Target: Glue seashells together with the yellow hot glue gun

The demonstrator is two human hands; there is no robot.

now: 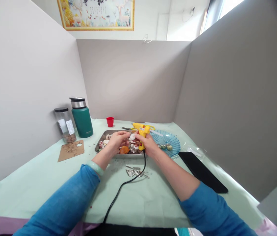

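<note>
My right hand (147, 144) grips the handle of a yellow glue gun (142, 129), whose black cord (126, 185) trails toward me. The gun's nozzle points left at a small white shell (132, 136). My left hand (116, 140) is closed, its fingertips pinching that shell over a metal tray (98, 143) filled with several shells and small pieces, one orange (124, 150). Both hands hover above the tray's near right part.
A green flask (81, 117) and a clear jar (65, 125) stand at the left, with a brown card (71, 150) before them. A red cup (110, 121) sits behind the tray. A blue glass plate (166, 141), a black flat object (202, 172) and metal clips (136, 172) lie nearby.
</note>
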